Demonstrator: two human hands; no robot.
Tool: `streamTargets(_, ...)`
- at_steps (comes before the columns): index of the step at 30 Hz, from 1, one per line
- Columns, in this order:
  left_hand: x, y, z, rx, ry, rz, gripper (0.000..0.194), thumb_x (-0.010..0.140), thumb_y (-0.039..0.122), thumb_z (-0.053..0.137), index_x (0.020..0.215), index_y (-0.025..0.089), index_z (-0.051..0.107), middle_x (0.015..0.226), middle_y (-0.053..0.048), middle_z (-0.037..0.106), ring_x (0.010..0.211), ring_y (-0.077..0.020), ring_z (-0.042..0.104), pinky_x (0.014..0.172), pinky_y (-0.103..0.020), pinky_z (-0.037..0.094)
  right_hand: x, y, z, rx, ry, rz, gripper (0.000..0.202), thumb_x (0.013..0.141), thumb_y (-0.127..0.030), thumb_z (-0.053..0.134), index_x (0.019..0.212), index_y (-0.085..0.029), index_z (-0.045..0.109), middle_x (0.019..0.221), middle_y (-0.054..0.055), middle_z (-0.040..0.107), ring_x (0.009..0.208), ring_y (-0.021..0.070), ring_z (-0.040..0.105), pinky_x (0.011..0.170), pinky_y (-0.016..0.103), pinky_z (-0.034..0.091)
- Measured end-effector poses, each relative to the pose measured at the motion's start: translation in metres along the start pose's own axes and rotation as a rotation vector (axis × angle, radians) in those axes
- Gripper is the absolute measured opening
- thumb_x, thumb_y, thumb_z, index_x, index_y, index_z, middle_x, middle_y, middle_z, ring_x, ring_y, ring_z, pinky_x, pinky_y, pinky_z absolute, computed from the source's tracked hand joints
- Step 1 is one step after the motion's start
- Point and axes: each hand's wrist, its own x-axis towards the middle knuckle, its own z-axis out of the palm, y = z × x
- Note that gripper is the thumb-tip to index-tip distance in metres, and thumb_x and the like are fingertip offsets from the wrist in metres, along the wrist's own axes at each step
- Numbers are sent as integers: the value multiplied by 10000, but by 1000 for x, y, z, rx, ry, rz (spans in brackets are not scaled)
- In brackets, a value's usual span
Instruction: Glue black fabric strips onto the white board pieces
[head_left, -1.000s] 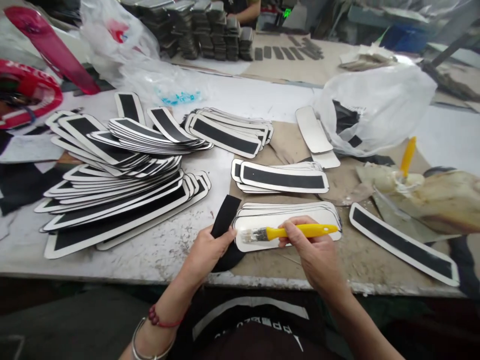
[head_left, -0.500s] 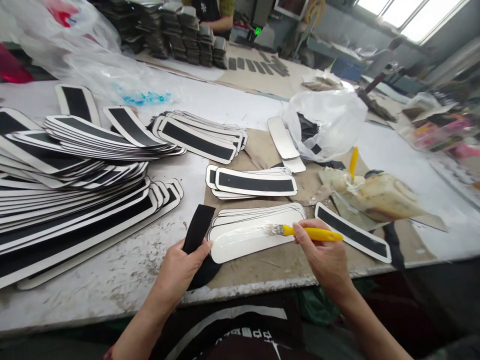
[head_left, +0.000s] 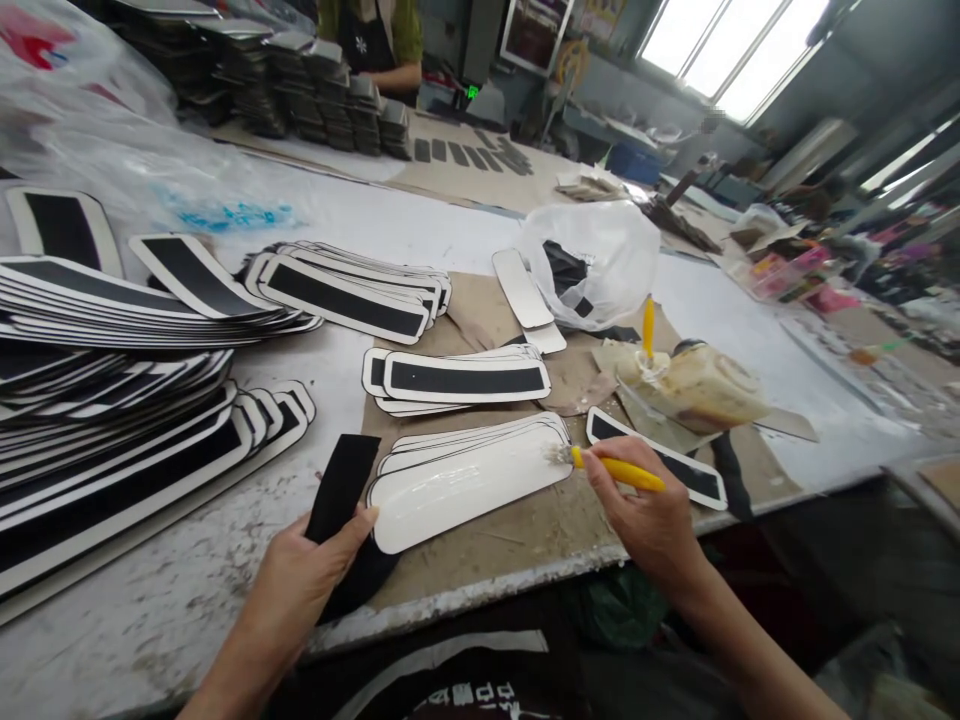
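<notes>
My right hand grips the yellow handle of a brush, whose bristles rest on the right end of a white curved panel. Wet, shiny streaks of a glue-like liquid lie along that panel's left half. Several like panels are fanned out beneath it. In my left hand is a black strip, pinched between thumb and fingers, with the thumb tip at the panel's left end. Another black piece lies under that hand. Behind is a small pile of white panels with black centres.
Tall stacks of black-and-white panels fill the left side. A plastic bag with black pieces stands at the back. To the right lie a stained container with an upright yellow handle beside it and one panel. A person stands across the table.
The brush has moved along the panel to its right end. My left hand still holds the black strip. The whole view has shifted, so the table things appear further left and slightly lower.
</notes>
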Motion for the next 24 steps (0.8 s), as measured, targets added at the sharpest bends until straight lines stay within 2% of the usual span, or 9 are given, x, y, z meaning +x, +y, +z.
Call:
streamTargets(4,-1,0,-1,8,4,7,481,485,552,757,688,148,592,469,59,456,465,-116,386,446,-233,304,-1,-2,-12,-5,-5,-28,45,860,-181,546,845,-217,567,797,38,577,759,168,559,738,322,458)
streamTargets(8,-2,-1,-2,15,-31,57,460,521,554,744,686,153,590,477,62,440,472,-110,370,447,-224,289,-2,-16,-17,47,-1,7,51,853,-180,556,843,-223,583,798,41,590,776,179,555,725,332,453)
streamTargets(10,-3,1,-1,36,-59,93,449,554,559,726,690,154,589,484,64,429,475,-104,356,449,-218,275,-4,-25,-8,132,-10,51,48,852,-190,557,831,-219,589,792,40,592,771,180,556,707,331,455)
streamTargets(13,-5,3,-1,93,-71,129,435,590,565,702,692,158,587,471,70,398,470,-101,331,446,-217,256,-7,-37,15,293,-19,117,54,853,-214,557,808,-213,587,769,32,587,739,172,560,672,318,464)
streamTargets(15,-5,3,0,108,-68,136,424,596,565,694,681,164,585,464,70,394,465,-103,327,443,-219,256,-8,-38,30,361,-43,135,71,858,-227,552,797,-210,585,754,25,584,722,165,561,666,309,467)
streamTargets(17,-5,2,0,107,-72,132,412,595,557,696,673,168,585,470,64,410,468,-108,341,444,-219,267,-9,-35,36,355,-61,124,80,864,-226,544,797,-207,584,754,24,582,730,163,562,679,307,464)
streamTargets(19,-4,1,0,103,-69,124,401,584,544,704,671,170,591,480,58,435,471,-114,363,445,-221,281,-10,-27,32,277,-39,87,74,864,-211,544,802,-204,583,765,27,582,748,165,562,699,309,459)
streamTargets(24,-6,4,2,88,-43,105,413,567,549,706,686,170,595,443,68,417,433,-113,346,418,-227,266,-11,-15,-1,67,46,6,42,856,-176,555,844,-205,583,812,39,592,779,171,565,741,320,459)
